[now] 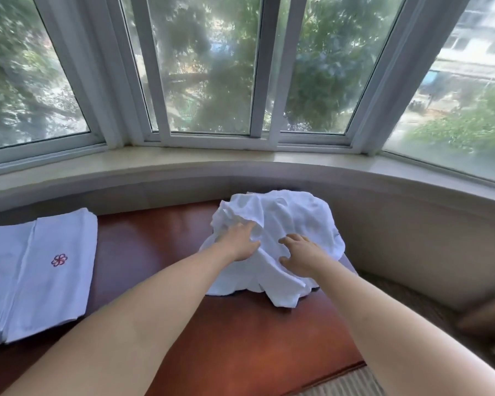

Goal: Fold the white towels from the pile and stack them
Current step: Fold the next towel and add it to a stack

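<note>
A single wide-angle view looks from head height, forward and down. The table [155, 252] fills the lower half, close beneath the lens. Both forearms enter from the bottom edge and reach away from the camera. Past the fingers [249, 227] the view faces a bay window [209, 81], whose straight frames bow outward toward the picture's edges.

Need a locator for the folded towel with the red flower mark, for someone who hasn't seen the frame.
Start at the bay window and drop to the reddish-brown wooden table below it. At the table's left end lie folded towels side by side; take the right-hand folded towel. Its red flower emblem sets it apart from the blue-marked neighbour and the crumpled pile under both hands.
</note>
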{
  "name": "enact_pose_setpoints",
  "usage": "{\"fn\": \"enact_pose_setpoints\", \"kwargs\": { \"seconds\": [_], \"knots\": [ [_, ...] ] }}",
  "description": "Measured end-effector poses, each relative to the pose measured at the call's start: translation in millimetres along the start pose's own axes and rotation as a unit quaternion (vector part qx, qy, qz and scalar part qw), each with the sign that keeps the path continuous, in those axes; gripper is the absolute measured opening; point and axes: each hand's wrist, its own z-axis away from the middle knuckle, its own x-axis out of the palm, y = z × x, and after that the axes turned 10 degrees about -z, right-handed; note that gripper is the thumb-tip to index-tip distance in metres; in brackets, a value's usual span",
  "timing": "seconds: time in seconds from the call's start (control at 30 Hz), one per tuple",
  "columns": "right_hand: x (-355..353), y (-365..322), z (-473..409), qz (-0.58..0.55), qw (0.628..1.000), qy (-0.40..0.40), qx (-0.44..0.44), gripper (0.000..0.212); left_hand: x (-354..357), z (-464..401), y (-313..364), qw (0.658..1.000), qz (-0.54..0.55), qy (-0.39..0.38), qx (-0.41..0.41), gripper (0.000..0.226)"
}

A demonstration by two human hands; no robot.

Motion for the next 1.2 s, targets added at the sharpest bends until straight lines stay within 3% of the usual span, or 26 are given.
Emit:
{"fn": "enact_pose_setpoints", "kwargs": {
  "seconds": [0.27,0.4,0.5,0.67,0.77,0.87,0.93,1.0,1.13,1.2],
  "knots": [
    [-3,14,-113,0.006,0.998,-0.056,0.016,0.064,17,-97,-21,0.99,0.106,-0.076,-0.046,0.064],
    [3,17,-149,-0.006,0.996,-0.081,0.02,0.065,27,-127,-28,0.958,0.247,-0.105,-0.099,0.063],
    [5,20,-168,-0.023,0.995,-0.09,0.018,0.064,33,-147,-32,0.918,0.361,-0.077,-0.143,0.057],
    [0,22,-179,-0.042,0.995,-0.087,0.015,0.066,27,-161,-40,0.91,0.381,-0.008,-0.162,0.046],
    [-12,16,-178,-0.082,0.995,-0.058,0.029,0.084,12,-160,-37,0.899,0.409,0.027,-0.155,0.053],
    [-30,3,-169,-0.209,0.977,-0.035,0.037,0.111,-13,-147,-27,0.897,0.414,0.05,-0.145,0.054],
    [-44,-12,-161,-0.241,0.97,-0.012,0.028,0.118,-31,-134,-18,0.899,0.412,0.076,-0.124,0.061],
    [-56,-25,-154,-0.204,0.979,0.026,0.012,0.107,-50,-118,-8,0.887,0.438,0.103,-0.106,0.068],
    [-80,-40,-138,-0.203,0.975,0.089,-0.037,0.02,-86,-85,7,0.874,0.447,0.164,-0.096,0.069],
    [-98,-40,-123,-0.171,0.979,0.095,-0.05,0.013,-104,-66,11,0.868,0.44,0.204,-0.109,0.059]
  ]
}}
